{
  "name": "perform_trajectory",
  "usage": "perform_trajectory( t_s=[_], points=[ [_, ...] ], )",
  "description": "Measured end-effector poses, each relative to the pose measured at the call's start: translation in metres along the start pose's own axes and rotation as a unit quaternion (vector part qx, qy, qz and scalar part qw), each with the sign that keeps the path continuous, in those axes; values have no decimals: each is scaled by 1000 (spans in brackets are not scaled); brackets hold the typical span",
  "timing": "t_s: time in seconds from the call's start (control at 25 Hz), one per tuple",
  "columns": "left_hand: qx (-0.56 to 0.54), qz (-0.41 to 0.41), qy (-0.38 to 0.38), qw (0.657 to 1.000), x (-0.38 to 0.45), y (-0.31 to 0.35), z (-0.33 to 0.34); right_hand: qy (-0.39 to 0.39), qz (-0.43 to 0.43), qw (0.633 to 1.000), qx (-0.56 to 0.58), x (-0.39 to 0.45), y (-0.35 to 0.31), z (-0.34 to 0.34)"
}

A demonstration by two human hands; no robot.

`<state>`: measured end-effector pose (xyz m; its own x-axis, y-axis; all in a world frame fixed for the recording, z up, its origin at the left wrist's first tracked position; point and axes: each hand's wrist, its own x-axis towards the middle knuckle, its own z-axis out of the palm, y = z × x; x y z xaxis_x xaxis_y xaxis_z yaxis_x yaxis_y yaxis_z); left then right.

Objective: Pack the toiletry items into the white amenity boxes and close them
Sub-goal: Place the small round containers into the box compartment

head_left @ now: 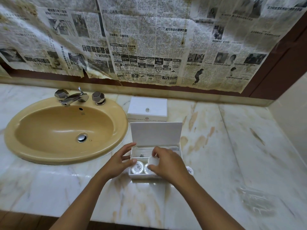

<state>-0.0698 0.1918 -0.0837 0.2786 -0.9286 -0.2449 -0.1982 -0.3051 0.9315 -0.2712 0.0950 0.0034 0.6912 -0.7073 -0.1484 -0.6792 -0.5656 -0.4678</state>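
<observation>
Toiletry items sit in an open white amenity box (142, 175) on the marble bench (216, 155), right of the tan sink (66, 130). The box lid (156, 133) stands up at the back. In the front part of the box lie two round white packs with a dark crest on top: one round pack (137, 167) at the left, and a second round pack (146, 169) beside it, half hidden by the right hand. A small dark thing lies in the back part, too small to tell what it is.

The right hand (166, 163) is over the box. Its grip is closed on a plain white disc (153, 160), pinched between thumb and fingers and tilted up above the round packs. The left hand (118, 161) is at the left edge of the box. Its fingers are spread and loose, and its grip holds nothing.

One more round pack (189, 170) lies on the bench just right of the box, partly behind the right wrist.

Behind the open box sits a second white box (147, 109), shut, with a small knob on its lid. A shiny tap (74, 97) stands at the back of the sink. Old newspaper (149, 39) covers the wall.
</observation>
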Motion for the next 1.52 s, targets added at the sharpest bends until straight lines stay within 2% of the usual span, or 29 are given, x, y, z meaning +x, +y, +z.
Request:
perform_trajectory(
  t_s=[0.16, 0.52, 0.72, 0.88, 1.28, 1.52],
  points=[
    [-2, -1, 1, 1000, 0, 0, 1, -32, -36, 998, -50, 2, -9, 18],
    [3, -1, 2, 1000, 0, 2, 1, -14, -36, 997, -72, 3, 1, 35],
    [3, -4, -3, 1000, -1, 5, 0, -52, -30, 989, -134, 4, 0, 37],
    [10, -12, -5, 1000, -2, 6, 0, -29, -5, 995, -99, 4, 8, 31],
    [14, -18, 1, 1000, -4, 15, 2, 111, 103, 988, 7, 4, 59, 0],
    [18, -20, 4, 1000, -4, 17, 3, 90, 192, 977, 29, -4, 91, 3]
  ],
)
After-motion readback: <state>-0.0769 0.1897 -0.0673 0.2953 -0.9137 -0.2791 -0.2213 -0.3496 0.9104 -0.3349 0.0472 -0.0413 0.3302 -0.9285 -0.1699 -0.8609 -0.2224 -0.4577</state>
